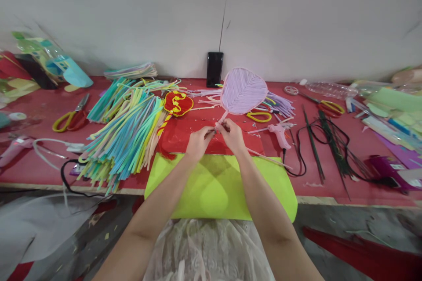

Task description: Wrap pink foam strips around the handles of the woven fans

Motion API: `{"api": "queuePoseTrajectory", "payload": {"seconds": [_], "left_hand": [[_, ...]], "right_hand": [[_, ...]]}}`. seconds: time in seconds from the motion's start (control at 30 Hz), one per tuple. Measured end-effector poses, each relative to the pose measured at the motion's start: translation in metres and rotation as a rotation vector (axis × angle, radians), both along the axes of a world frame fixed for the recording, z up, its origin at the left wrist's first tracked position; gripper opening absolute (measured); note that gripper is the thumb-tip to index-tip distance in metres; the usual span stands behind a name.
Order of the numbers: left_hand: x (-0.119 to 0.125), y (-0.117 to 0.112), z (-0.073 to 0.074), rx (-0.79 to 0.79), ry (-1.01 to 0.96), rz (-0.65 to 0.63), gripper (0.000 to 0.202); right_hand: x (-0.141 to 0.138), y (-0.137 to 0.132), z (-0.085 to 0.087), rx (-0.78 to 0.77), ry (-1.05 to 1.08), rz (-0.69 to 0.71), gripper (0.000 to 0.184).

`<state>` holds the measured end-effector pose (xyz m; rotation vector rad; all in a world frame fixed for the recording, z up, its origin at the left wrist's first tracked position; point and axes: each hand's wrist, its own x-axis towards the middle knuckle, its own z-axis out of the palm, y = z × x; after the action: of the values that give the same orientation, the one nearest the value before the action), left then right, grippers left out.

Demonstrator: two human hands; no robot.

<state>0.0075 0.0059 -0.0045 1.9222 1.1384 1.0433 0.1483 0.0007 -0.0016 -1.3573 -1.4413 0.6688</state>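
Note:
A lilac woven fan [243, 91] stands tilted above the red table [39, 109], its thin handle pointing down toward me. My left hand [198, 141] and my right hand [231, 135] meet at the base of that handle, both with fingers pinched on it. Beneath my wrists lies a lime-green foam sheet [217, 186] that overhangs the table's front edge, with a red sheet [184, 138] just behind it. A red and yellow woven fan [176, 104] rests to the left of the lilac one.
A big pile of pastel pipe cleaners [125, 134] lies left. Yellow-handled scissors [70, 117] sit far left, another pair [259, 117] behind my right hand. A pink glue gun [279, 133], dark green wires [329, 145] and a black phone [214, 69] leaning on the wall are nearby.

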Motion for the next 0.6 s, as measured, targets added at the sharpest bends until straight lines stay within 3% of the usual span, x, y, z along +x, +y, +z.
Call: {"api": "queuePoseTrajectory", "payload": {"seconds": [0.3,0.47,0.6], "left_hand": [[0.0,-0.002,-0.001,0.11,0.334,0.067,0.021],[-0.001,-0.001,-0.001,0.055,0.254,0.026,0.018],[0.0,-0.001,0.0,0.048,0.3,0.019,0.021]], "right_hand": [[-0.003,0.001,-0.003,0.008,-0.104,-0.026,0.025],[-0.004,0.004,-0.01,-0.001,-0.114,-0.033,0.025],[-0.004,0.005,-0.011,-0.02,-0.096,-0.015,0.023]]}}
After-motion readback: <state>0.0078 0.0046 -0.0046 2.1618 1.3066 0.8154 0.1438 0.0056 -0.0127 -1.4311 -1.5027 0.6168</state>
